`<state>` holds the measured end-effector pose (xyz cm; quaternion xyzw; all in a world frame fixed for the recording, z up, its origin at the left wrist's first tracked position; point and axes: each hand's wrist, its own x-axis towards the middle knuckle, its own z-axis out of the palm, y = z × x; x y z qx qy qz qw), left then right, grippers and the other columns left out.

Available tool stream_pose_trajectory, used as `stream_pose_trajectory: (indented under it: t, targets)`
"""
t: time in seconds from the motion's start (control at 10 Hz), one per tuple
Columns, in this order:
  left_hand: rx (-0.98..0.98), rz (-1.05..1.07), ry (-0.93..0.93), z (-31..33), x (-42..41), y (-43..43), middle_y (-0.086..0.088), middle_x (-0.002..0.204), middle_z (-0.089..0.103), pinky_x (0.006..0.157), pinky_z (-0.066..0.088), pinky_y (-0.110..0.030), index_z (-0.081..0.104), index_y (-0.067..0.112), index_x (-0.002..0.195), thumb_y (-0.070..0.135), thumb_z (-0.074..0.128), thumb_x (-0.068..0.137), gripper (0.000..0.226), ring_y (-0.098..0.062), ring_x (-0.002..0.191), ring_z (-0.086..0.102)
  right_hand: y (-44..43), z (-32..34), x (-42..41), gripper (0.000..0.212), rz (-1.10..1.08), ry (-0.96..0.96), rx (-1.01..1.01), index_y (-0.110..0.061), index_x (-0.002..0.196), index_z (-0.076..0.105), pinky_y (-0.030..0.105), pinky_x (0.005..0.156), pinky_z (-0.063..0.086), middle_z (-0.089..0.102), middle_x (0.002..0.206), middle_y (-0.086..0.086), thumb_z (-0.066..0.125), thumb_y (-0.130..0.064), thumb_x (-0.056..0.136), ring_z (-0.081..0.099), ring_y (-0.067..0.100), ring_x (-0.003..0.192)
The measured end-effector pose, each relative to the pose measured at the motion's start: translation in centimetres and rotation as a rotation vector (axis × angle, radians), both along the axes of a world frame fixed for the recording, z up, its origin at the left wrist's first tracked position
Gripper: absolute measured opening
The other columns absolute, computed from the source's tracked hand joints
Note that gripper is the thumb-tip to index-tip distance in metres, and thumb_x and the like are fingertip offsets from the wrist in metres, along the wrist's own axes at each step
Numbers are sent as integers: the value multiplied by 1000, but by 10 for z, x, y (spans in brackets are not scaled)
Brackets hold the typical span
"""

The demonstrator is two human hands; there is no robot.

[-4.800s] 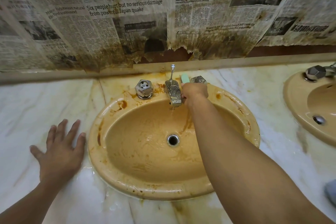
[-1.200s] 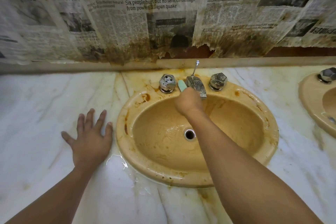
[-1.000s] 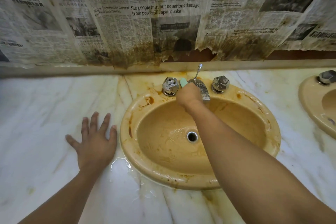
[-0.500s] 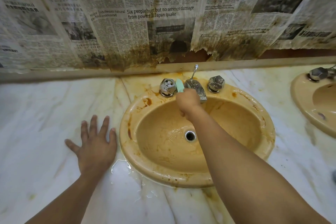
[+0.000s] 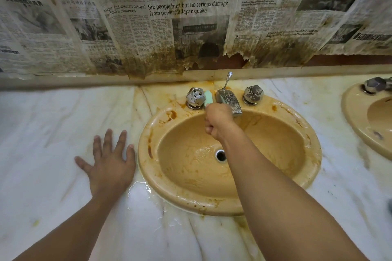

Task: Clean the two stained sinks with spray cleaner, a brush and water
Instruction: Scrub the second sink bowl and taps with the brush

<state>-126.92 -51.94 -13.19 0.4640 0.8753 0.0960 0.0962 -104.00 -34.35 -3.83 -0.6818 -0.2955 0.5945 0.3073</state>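
Curled round the green brush, right hand sits at the back rim beside the spout; left hand lies flat, fingers spread, on the counter. Near sink is wet but rust-streaked, likely mid-scrub; second sink seems yet to do

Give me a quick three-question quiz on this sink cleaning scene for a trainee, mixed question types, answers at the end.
1. True or false: the left hand grips the green brush.
2. Seen from the person, on which side of the spout is the brush head? A) left B) right C) underneath
3. Fill in: the left hand lies flat on the marble ____.
Key: 1 false, the right hand grips it; 2 A; 3 counter.
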Motion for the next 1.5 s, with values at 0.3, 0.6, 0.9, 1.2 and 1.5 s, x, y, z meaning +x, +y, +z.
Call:
stream_pose_trajectory:
  t: [0.3, 0.6, 0.9, 1.2, 1.5]
  targets:
    - [-13, -12, 11, -1, 0, 0, 8, 175, 5, 116, -1, -76, 15, 46, 163, 62, 18, 106, 59, -18, 160, -5, -35, 1, 14, 20, 120, -100, 15, -8, 106, 63, 22, 40, 24, 42, 65, 4, 44, -8, 101, 30, 13, 43]
    - [-9, -20, 15, -1, 0, -1, 7, 174, 8, 116, 1, -77, 17, 46, 163, 61, 17, 106, 59, -21, 160, -3, -11, 7, -16, 28, 219, -640, 149, -4, 125, 61, 47, 84, 61, 52, 100, 8, 54, -19, 102, 64, 31, 98]
    - [-10, -37, 20, -4, -4, -2, 5, 175, 6, 116, 1, -77, 14, 44, 165, 60, 16, 106, 61, -23, 161, -4, 20, 21, -27, 37, 231, -689, 115, -4, 135, 56, 44, 89, 59, 61, 125, 16, 57, -19, 101, 64, 34, 109]
    - [-30, -44, 2, -4, -6, -1, 6, 175, 0, 117, -2, -76, 9, 45, 165, 60, 15, 106, 61, -23, 161, -9, 48, 15, -39, 44, 42, -387, 78, 3, 142, 51, 44, 104, 53, 54, 119, 11, 57, -7, 100, 56, 28, 107]
    - [-34, -48, -1, -3, -5, 0, 5, 175, 2, 117, -1, -77, 8, 44, 165, 60, 14, 106, 62, -23, 161, -8, 5, -11, -35, 33, -5, -555, 70, -3, 123, 60, 51, 86, 61, 61, 117, 16, 60, -22, 96, 65, 38, 104]
